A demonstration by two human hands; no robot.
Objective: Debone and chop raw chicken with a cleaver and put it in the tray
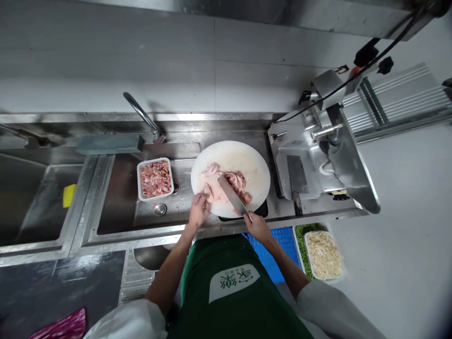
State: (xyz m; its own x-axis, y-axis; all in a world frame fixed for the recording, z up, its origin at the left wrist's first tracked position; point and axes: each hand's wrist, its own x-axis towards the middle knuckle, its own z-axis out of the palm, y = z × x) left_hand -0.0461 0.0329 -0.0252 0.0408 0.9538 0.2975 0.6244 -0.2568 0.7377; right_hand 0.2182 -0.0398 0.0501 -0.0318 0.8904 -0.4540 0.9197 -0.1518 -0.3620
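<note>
A round white cutting board (231,151) bears pieces of raw meat. My right hand (257,227) is closed around the handle of a cleaver (232,193). Its broad blade slants up and left across the board, along the left side of a cut-up heap of meat (240,181). At the board's lower left edge, my left hand (199,209) has its fingers closed on a pale piece of raw meat (208,192). Another pale piece of meat (211,169) lies farther up the board, apart from both hands.
A white tub (139,181) of chopped meat stands in the sink (120,197) to the left, near a faucet (143,113). On the right are a slicing machine (339,141) and a second cleaver (297,176). Below it sits a container of pale shreds (324,254).
</note>
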